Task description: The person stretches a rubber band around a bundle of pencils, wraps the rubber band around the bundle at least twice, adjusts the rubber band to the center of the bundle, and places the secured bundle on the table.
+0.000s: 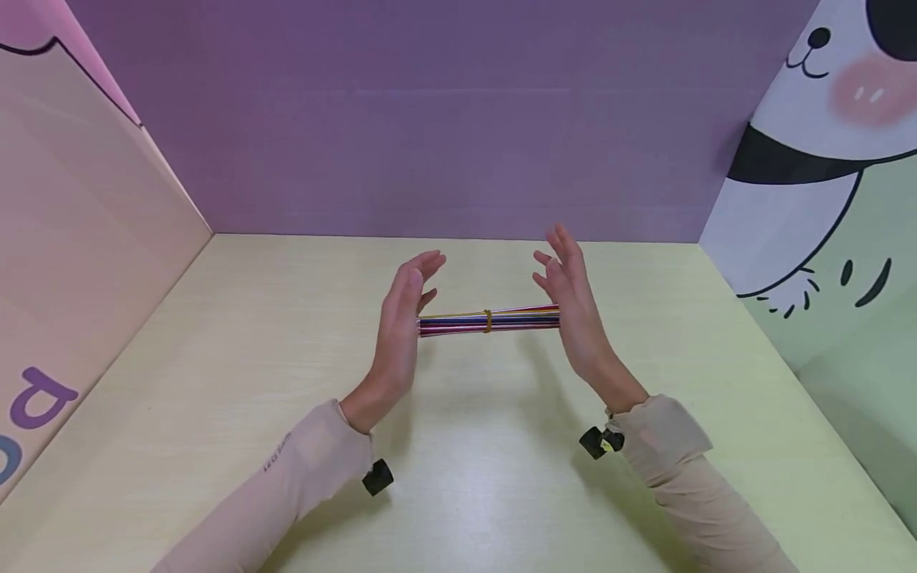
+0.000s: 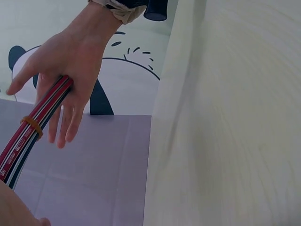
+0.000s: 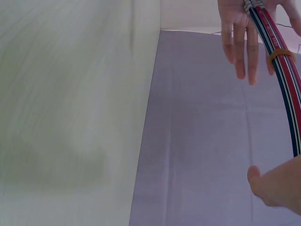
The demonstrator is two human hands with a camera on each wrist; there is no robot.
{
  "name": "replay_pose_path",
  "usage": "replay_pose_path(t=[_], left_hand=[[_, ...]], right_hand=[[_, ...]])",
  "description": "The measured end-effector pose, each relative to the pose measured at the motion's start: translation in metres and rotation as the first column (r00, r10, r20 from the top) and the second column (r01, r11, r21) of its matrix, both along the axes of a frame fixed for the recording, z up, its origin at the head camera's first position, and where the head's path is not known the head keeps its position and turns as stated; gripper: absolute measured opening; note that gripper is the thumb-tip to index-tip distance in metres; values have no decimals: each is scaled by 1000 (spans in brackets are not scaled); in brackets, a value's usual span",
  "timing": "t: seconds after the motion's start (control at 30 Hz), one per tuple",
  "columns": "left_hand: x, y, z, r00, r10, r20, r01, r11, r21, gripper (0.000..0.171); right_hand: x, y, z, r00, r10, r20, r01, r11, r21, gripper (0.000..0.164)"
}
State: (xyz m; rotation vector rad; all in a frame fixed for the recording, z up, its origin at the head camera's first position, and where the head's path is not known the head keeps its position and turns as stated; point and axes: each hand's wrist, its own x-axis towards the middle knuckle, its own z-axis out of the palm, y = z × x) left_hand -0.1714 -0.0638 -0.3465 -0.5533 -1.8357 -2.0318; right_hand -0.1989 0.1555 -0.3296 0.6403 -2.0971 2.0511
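Observation:
A bundle of striped pencils (image 1: 526, 320) is pressed end-on between my two palms, lying level above the table in the head view. A yellowish-brown rubber band (image 1: 488, 321) circles its middle. My left hand (image 1: 397, 330) touches one end with its palm, fingers extended upward and slightly bent. Against the other end rests the palm of my right hand (image 1: 582, 318), its fingers spread and mostly straight. The left wrist view shows red and dark stripes on the pencils (image 2: 44, 110) meeting the right palm. Silvery ends of the pencils (image 3: 254, 4) meet the left palm in the right wrist view.
Below the hands is a pale wood-grain table (image 1: 473, 493). A purple panel (image 1: 444, 127) stands along its back edge. The left side has a pinkish panel (image 1: 86, 215), the right a panel with a cartoon animal (image 1: 795, 215). Small black devices (image 1: 378, 477) sit at the wrists.

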Motion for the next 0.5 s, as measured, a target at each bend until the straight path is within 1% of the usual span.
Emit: replay_pose_path(t=[0.07,0.13,0.2,0.27,0.33,0.4,0.43,0.5], left_hand=[[-2,-3,0,999,-6,33,6,1000,-19,54],[-5,-5,0,998,-14,64,16,999,-33,56],[-7,-8,0,996,-15,87,20,998,-52,56],[-9,-11,-1,995,-8,104,17,997,-81,57],[-11,-13,-1,993,-1,119,14,994,-107,57],[-13,-15,0,990,1,138,17,991,-133,57],[-14,-15,1,988,4,154,19,988,-150,57],[-16,-16,2,981,3,196,36,980,-196,56]], right_hand=[[-1,0,0,1000,0,5,0,1000,7,59],[-2,0,-1,999,29,22,-29,999,21,56],[-2,1,-5,995,73,74,-78,995,65,54],[-2,0,-9,981,127,149,-144,984,107,53],[-1,0,-12,964,155,217,-195,965,175,52],[0,1,-12,955,155,254,-221,941,257,50],[0,1,-11,956,154,251,-226,929,292,48],[0,4,-9,966,144,215,-219,897,383,44]])
